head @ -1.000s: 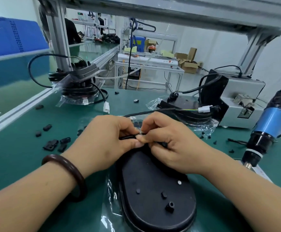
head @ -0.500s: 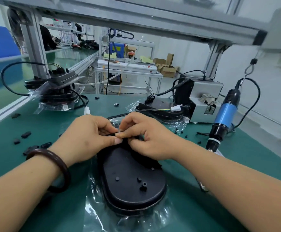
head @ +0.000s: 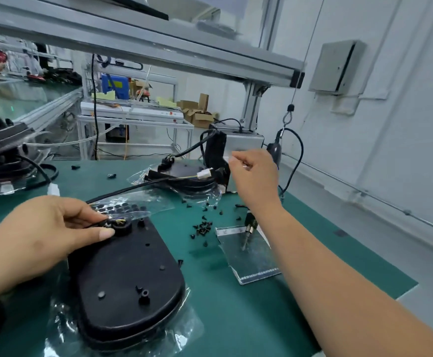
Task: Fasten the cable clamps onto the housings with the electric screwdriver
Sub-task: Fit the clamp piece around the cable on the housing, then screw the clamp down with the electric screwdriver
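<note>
The left hand (head: 42,235) stays on the black housing (head: 122,274) near the front edge of the green worktop (head: 236,318). Its thumb and fingers pinch the cable (head: 130,188) and what looks like the cable clamp (head: 118,225) at the housing's far end. A moment ago both hands were pressed together there. Now the right hand (head: 255,176) has let go and lifted up toward the back right. It is loosely curled, and I cannot tell if it holds something tiny.

I think the clamp is now sitting in place, and the right hand is going for the electric screwdriver (head: 248,228), or maybe a screw. The screwdriver hangs behind that arm, tip down over a shiny plastic sheet (head: 248,258).

Little black screws (head: 202,228) lie scattered between the housing and the sheet. More housings (head: 184,179) in bags sit at the back edge, and another stack (head: 1,155) at the far left. The grey box (head: 243,141) stands at the back right. The right arm itself hides most of the tool, so the hand must reach around.
</note>
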A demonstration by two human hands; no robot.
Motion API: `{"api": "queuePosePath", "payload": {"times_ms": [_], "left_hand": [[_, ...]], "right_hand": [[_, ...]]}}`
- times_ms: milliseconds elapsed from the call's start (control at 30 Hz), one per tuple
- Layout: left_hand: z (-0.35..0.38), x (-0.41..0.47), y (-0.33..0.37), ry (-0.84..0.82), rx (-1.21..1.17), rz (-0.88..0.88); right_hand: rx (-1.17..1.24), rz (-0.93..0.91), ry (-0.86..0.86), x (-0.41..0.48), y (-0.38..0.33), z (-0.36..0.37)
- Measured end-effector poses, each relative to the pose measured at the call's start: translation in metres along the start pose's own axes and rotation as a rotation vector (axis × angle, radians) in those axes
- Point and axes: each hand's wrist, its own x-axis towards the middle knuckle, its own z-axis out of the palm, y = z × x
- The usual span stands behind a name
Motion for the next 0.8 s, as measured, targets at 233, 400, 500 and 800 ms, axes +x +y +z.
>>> {"api": "queuePosePath", "payload": {"times_ms": [233,400,500,800], "left_hand": [[0.001,0.009,-0.023,-0.004,0.005,0.004],[0.001,0.001,-0.004,-0.007,0.037,-0.008],[-0.001,-0.005,0.017,0.007,0.112,0.0],[0.004,-0.012,0.032,0.058,0.191,0.07]], "right_hand": [[0.019,0.658,0.126,0.012,0.032,-0.011],[0.387,0.83,0.03,0.019,0.037,-0.012],[0.481,0.844,0.096,0.021,0.031,-0.007],[0.947,0.548,0.065,0.004,-0.063,-0.004]]}}
